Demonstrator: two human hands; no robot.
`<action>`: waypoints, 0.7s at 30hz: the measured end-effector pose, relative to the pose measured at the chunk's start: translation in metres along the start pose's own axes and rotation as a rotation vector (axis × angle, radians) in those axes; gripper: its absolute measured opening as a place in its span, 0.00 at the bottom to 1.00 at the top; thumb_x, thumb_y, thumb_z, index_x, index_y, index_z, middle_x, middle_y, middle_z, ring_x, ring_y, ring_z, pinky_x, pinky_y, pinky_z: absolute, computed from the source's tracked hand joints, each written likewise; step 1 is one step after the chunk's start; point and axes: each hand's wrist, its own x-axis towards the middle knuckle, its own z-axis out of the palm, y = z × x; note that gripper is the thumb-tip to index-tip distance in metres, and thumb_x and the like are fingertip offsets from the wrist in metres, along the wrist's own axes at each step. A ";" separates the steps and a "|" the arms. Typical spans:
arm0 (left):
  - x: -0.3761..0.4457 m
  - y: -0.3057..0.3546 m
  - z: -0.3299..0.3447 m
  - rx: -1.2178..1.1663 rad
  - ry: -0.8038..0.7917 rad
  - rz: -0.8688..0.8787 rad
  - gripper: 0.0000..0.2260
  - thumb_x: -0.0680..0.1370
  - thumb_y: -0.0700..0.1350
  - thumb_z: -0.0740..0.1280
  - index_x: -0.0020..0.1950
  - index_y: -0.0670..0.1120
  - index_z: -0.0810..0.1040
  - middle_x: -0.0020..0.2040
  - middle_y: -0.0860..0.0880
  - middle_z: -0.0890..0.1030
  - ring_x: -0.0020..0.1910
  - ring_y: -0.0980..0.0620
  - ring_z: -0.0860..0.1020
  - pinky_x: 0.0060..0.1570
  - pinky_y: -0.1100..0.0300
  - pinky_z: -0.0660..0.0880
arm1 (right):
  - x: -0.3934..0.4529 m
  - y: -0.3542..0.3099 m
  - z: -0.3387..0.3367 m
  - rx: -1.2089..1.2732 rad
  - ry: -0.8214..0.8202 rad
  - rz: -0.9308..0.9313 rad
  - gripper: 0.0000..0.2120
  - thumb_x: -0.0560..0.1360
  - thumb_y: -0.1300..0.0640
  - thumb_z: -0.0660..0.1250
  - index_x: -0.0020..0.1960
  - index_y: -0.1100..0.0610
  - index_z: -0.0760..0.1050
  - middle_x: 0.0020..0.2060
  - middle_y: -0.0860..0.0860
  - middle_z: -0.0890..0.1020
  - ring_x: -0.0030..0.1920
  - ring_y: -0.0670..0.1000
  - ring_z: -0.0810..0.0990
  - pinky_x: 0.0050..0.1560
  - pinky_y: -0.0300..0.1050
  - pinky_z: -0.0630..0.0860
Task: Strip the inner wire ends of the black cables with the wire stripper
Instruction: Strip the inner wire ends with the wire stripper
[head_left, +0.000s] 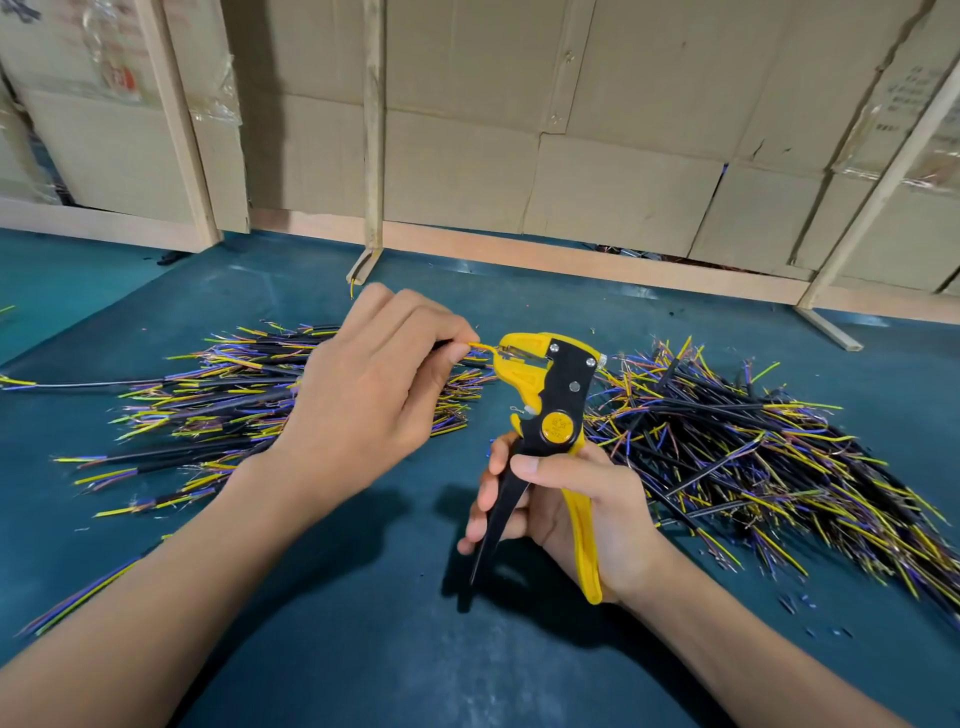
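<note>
From where I watch, the job looks partway through, though I cannot say how far. Two heaps of black cables lie on the blue surface (363, 649): one pile (208, 395) behind my left hand and a bigger pile (753, 447) to the right. Both show coloured inner wires fanned out at the ends, and some tips look bare and coppery, but they are too fine for me to tell which heap is finished. Small scraps of insulation (810, 613) dot the surface near the right pile, which I take as a sign that plenty of ends are already done.

My left hand (363, 384) is closed in a pinch on one cable, feeding its yellow wire (480, 345) into the mouth of the wire stripper (545, 379). My right hand (566, 509) is wrapped around the stripper's two handles, fingers on the black one, palm against the yellow; the handles stand apart, so I judge the squeeze is not yet made.
</note>
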 end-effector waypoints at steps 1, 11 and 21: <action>0.001 -0.002 -0.001 0.024 0.004 0.034 0.06 0.83 0.41 0.64 0.54 0.43 0.81 0.49 0.50 0.80 0.45 0.45 0.72 0.41 0.57 0.70 | 0.000 0.000 0.000 -0.003 -0.003 0.000 0.09 0.70 0.58 0.70 0.47 0.63 0.79 0.38 0.62 0.81 0.38 0.63 0.83 0.45 0.63 0.81; 0.000 0.000 0.003 0.080 0.037 0.149 0.06 0.82 0.37 0.66 0.54 0.39 0.82 0.49 0.45 0.82 0.43 0.39 0.74 0.48 0.57 0.70 | -0.002 0.002 0.001 -0.055 -0.026 0.005 0.04 0.71 0.60 0.70 0.44 0.61 0.79 0.37 0.61 0.80 0.37 0.63 0.83 0.46 0.62 0.80; -0.002 0.001 0.006 -0.092 0.002 0.102 0.06 0.81 0.36 0.66 0.56 0.37 0.81 0.49 0.44 0.80 0.47 0.45 0.74 0.53 0.60 0.68 | -0.003 -0.001 0.004 -0.052 0.025 0.008 0.06 0.65 0.58 0.70 0.39 0.61 0.77 0.32 0.61 0.77 0.31 0.60 0.79 0.38 0.58 0.80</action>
